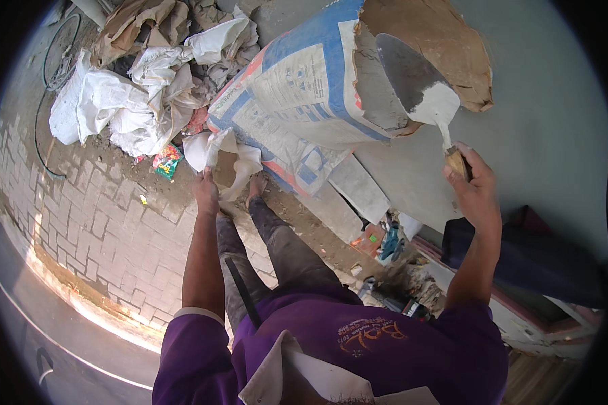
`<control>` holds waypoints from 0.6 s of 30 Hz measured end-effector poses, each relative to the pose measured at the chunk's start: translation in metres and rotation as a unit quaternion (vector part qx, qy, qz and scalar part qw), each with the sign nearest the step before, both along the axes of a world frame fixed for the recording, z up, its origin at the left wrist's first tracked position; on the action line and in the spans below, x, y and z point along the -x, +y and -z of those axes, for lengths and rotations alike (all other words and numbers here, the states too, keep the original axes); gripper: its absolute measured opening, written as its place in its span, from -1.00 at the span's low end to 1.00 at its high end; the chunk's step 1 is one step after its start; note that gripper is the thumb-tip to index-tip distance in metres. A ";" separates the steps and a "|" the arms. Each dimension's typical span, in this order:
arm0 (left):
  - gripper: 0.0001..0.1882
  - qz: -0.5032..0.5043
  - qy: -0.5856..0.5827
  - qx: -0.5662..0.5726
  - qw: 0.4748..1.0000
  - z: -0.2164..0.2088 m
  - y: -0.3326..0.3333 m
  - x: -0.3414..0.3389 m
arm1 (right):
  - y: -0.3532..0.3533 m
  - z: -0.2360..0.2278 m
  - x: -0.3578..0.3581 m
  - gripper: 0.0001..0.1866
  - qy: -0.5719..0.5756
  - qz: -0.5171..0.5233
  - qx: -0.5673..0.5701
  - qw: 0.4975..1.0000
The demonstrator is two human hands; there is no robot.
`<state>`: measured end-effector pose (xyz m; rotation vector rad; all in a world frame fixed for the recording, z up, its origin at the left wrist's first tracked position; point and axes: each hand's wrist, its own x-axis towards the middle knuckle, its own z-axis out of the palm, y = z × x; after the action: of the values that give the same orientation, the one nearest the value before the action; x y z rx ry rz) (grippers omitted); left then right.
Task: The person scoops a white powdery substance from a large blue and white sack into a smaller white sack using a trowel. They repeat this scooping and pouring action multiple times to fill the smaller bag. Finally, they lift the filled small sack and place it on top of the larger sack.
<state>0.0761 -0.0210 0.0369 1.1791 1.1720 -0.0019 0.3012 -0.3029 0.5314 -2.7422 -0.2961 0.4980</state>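
Where the grey brick paving (118, 236) reaches its upper edge: crumpled white woven-plastic sacks (108, 98) piled high, far left.
Left hand (207, 194): fingers closed on the near rim of a soft-sided white bag (248, 159), brown-grey within, right by the feet!
Paper bag: a bulky blue-and-white paper bag (300, 74), lying tilted, torn brown mouth facing right.
Trowel: a pale-smeared, broad-bladed metal trowel (419, 81), blade at that mouth; contact, cannot tell.
Right hand (478, 189): wrapped snugly round its wooden handle.
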 end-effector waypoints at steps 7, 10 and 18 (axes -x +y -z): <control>-0.52 -0.090 -0.069 0.014 0.993 -0.021 0.008 0.002 | 0.041 0.065 -0.104 -0.70 -0.154 -0.162 0.373 0.900; -0.50 -0.051 0.045 -0.036 0.997 -0.003 0.032 0.050 | 0.039 0.083 -0.127 -0.73 -0.087 -0.185 0.418 0.885; -0.51 -0.041 0.095 -0.076 0.992 0.012 0.037 0.089 | 0.034 0.095 -0.111 -0.67 -0.002 -0.203 0.415 0.887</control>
<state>-0.0132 0.0164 0.0249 1.2844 1.4078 0.0390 0.4127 -0.2688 0.4365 -3.5134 -0.8369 0.8968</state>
